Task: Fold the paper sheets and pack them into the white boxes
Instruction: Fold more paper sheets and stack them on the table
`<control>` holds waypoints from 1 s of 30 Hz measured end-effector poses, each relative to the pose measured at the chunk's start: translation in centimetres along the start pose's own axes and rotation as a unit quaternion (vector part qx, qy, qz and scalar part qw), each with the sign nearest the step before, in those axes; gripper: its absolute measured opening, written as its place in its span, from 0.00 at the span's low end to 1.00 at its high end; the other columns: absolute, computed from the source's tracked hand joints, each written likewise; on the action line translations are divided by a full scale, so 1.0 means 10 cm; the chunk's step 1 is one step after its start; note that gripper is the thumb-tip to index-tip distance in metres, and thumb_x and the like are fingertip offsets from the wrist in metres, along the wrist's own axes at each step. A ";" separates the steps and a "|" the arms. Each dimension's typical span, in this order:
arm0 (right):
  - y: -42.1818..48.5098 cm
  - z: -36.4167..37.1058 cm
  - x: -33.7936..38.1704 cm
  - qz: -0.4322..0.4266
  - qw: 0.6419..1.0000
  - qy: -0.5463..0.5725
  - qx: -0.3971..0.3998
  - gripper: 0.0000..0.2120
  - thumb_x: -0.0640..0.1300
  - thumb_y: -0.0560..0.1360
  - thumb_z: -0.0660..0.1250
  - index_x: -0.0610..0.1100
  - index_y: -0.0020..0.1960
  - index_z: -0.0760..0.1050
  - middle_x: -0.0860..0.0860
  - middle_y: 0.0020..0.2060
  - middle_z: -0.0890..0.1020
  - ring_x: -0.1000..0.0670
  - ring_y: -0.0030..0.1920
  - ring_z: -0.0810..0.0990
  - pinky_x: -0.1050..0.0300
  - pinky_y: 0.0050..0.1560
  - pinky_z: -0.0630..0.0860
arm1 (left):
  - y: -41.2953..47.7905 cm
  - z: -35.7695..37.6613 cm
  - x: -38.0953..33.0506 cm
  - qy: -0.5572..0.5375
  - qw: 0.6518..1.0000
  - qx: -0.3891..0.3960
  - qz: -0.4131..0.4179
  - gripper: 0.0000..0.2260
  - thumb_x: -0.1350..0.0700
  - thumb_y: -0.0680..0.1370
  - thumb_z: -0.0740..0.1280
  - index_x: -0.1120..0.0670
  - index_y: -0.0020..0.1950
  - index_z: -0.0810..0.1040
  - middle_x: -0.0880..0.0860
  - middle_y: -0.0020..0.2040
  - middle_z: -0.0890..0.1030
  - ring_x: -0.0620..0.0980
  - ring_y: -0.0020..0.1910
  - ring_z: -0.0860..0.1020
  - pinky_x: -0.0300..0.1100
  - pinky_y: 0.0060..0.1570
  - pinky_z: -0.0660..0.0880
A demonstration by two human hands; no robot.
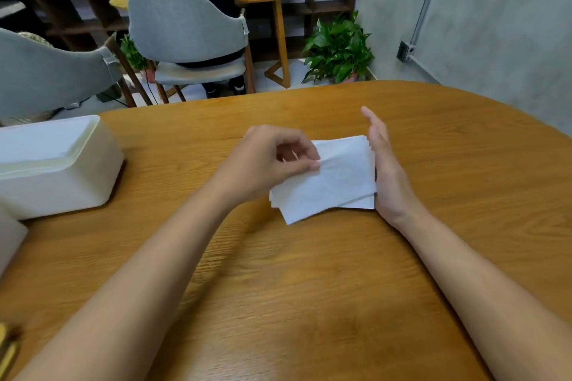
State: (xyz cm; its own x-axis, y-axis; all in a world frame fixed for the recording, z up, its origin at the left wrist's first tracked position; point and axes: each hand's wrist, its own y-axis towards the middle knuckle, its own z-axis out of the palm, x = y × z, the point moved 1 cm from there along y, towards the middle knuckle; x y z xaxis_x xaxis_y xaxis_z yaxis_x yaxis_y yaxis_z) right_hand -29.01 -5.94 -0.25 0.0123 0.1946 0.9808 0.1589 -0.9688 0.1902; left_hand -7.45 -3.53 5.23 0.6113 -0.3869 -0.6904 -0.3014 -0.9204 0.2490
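While the sheets (337, 179) lie as a small folded stack near the middle of the table (309, 288), both grips work at its edges. The left grip (272, 161) is curled, thumb and fingers pinching the stack's upper left edge. The right grip (385, 173) stands on edge with its fingers straight, its palm side set against the stack's right edge and holding nothing. The box (55, 189) stands well apart at the table's left, open side up; its contents cannot be made out.

Handling, as judged: the sheets look thin, soft and very light. The layers are slightly fanned at the near left corner and along the right edge, so they probably slide over one another easily. A one-corner pinch would likely let the stack droop and splay. The better hold is across both long edges at mid-length, thumb above and fingers beneath, once the edges are squared. The paper should tolerate pressure, though a hard squeeze would crease it. The smooth tabletop gives little purchase, so a lower edge may have to be lifted first for the fingers to get under.
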 end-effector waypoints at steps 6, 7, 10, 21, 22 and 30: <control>-0.06 -0.03 -0.02 -0.044 0.994 -0.094 0.041 0.44 0.40 0.76 0.78 0.58 0.82 0.57 0.65 0.78 0.62 0.68 0.72 0.66 0.71 0.68 0.67 | 0.15 0.16 0.15 0.085 0.988 -0.106 0.073 0.14 0.53 0.74 0.80 0.52 0.58 0.85 0.46 0.53 0.83 0.40 0.50 0.79 0.31 0.52 0.72; -0.05 -0.04 -0.01 -0.053 0.993 -0.098 0.034 0.45 0.36 0.75 0.77 0.57 0.82 0.57 0.65 0.77 0.63 0.71 0.71 0.66 0.74 0.66 0.67 | 0.11 0.19 0.20 0.090 0.983 -0.148 0.065 0.19 0.51 0.75 0.80 0.50 0.63 0.82 0.46 0.58 0.81 0.42 0.56 0.77 0.33 0.57 0.72; -0.06 -0.01 0.01 -0.055 0.998 -0.028 0.031 0.46 0.31 0.75 0.76 0.59 0.81 0.59 0.58 0.76 0.69 0.57 0.66 0.79 0.62 0.59 0.79 | -0.12 0.25 0.30 -0.075 0.977 -0.189 -0.064 0.33 0.44 0.74 0.79 0.43 0.76 0.70 0.45 0.67 0.77 0.43 0.65 0.77 0.39 0.63 0.75; -0.12 0.06 0.10 -0.078 0.994 -0.031 0.076 0.47 0.25 0.72 0.75 0.52 0.83 0.59 0.58 0.75 0.73 0.60 0.60 0.81 0.62 0.57 0.78 | -0.34 0.36 0.26 -0.241 0.958 -0.139 -0.069 0.49 0.55 0.67 0.85 0.39 0.81 0.61 0.54 0.68 0.78 0.46 0.64 0.80 0.41 0.64 0.77; -0.11 0.05 0.09 -0.076 0.993 -0.032 0.080 0.47 0.26 0.72 0.75 0.54 0.82 0.60 0.53 0.76 0.72 0.59 0.60 0.81 0.62 0.56 0.78 | -0.34 0.35 0.27 -0.224 0.963 -0.137 -0.067 0.48 0.53 0.67 0.85 0.38 0.80 0.63 0.50 0.69 0.78 0.45 0.66 0.78 0.39 0.65 0.76; -0.10 0.04 0.06 -0.066 0.992 -0.056 0.095 0.49 0.33 0.70 0.80 0.59 0.81 0.61 0.63 0.79 0.65 0.61 0.74 0.69 0.65 0.66 0.72 | -0.40 0.35 0.30 -0.283 0.943 -0.148 -0.093 0.21 0.65 0.68 0.83 0.58 0.58 0.81 0.51 0.51 0.87 0.47 0.49 0.85 0.39 0.48 0.80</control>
State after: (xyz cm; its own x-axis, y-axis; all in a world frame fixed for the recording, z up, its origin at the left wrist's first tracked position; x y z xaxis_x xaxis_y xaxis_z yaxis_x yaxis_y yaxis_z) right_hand -28.75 -4.79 0.11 0.0868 0.3439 0.9350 0.3491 -0.8895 0.2948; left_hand -6.95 -0.84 -0.20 0.1190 -0.2021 -0.9721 0.0413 -0.9772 0.2082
